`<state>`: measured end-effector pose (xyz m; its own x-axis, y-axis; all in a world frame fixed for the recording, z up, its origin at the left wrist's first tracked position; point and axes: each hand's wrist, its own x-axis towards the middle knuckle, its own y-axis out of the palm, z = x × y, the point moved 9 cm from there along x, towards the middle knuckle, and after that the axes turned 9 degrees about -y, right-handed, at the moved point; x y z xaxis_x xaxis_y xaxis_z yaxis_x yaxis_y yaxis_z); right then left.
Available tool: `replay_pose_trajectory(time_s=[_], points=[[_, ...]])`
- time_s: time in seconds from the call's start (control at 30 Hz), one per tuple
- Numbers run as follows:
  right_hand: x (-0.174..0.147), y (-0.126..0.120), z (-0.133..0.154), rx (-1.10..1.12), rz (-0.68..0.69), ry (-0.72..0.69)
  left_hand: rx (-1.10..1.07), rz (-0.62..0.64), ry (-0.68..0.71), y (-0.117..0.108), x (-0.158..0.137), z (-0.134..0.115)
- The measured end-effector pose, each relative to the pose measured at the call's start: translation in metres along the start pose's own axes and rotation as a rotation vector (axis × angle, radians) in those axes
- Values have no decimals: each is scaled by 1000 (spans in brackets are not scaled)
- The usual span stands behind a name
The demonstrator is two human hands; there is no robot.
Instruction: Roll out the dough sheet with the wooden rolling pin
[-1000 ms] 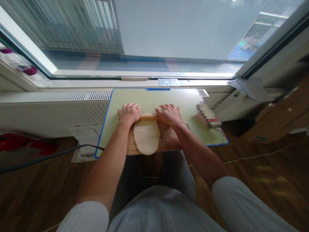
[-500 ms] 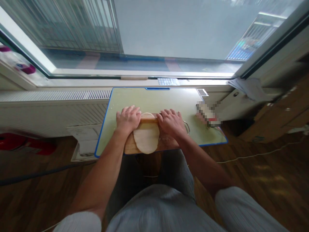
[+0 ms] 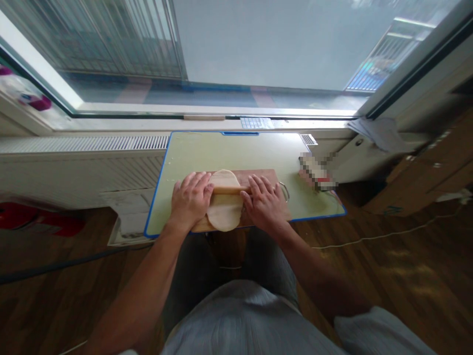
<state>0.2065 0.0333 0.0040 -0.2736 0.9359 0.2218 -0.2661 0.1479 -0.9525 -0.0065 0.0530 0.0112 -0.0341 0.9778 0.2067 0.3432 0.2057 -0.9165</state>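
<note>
A flat oval sheet of pale dough (image 3: 223, 214) lies on a wooden cutting board (image 3: 261, 174), its near end close to the board's front edge. Across the dough runs a wooden rolling pin (image 3: 228, 190), level from side to side. My left hand (image 3: 191, 199) presses on the pin's left end and my right hand (image 3: 266, 202) on its right end, with the fingers curved over it. Both hands hide the pin's ends. A metal ring handle (image 3: 285, 191) sticks out at the board's right side.
Under the board is a pale green tabletop (image 3: 236, 153) with a blue rim. A pixelated object (image 3: 318, 173) lies on its right part. Behind it stand a radiator (image 3: 92, 144) and a window. A red object (image 3: 44, 219) is at left, cardboard boxes (image 3: 414, 182) at right.
Both hands have drawn the rolling pin a little toward me over the dough. More of the dough's far end and the wooden board now shows beyond the pin.
</note>
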Motion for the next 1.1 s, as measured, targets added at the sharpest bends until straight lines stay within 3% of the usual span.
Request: replay_pose_trajectory(time_s=[0.37, 0.67, 0.87, 1.1], points=[[-51, 4, 12, -16, -90, -100, -36, -57, 5, -7, -56, 5], [-74, -3, 18, -6, -143, -134, -110, -142, -5, -14, -87, 5], [-39, 1, 11, 19, -108, -74, -138, -140, -72, -11, -51, 1], [24, -1, 5, -16, 62, -16, -37, -134, -140, -3, 4, 0]])
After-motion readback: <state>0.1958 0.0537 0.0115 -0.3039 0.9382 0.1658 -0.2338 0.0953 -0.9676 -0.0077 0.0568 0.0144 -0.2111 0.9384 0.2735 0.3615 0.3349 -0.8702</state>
